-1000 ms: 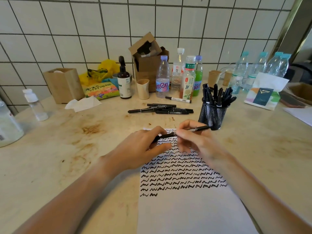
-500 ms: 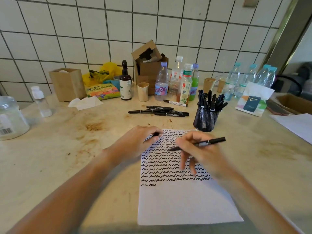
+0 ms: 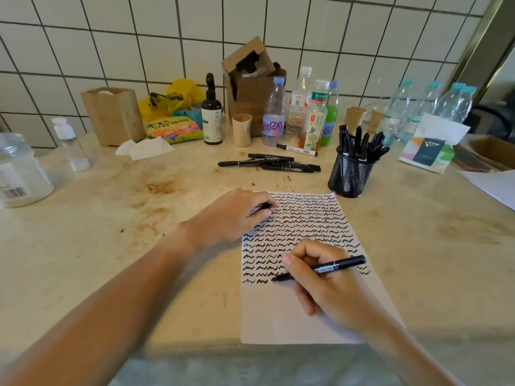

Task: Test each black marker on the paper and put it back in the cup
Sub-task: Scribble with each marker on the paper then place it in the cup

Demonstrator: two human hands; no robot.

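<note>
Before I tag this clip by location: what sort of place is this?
Probably a break-room or pantry counter pressed into use as a work spot: white tiled wall, stained stone countertop, drink bottles and paper cups crowded behind the paper.

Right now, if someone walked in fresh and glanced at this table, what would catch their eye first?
Most likely the white paper in the centre, packed with rows of black squiggles, with the right hand holding a black marker tip-down at the last row. The left hand rests on the sheet's top left corner, pinching what looks like the cap. Behind, a black mesh cup bristles with markers, and loose markers lie beside it.
</note>
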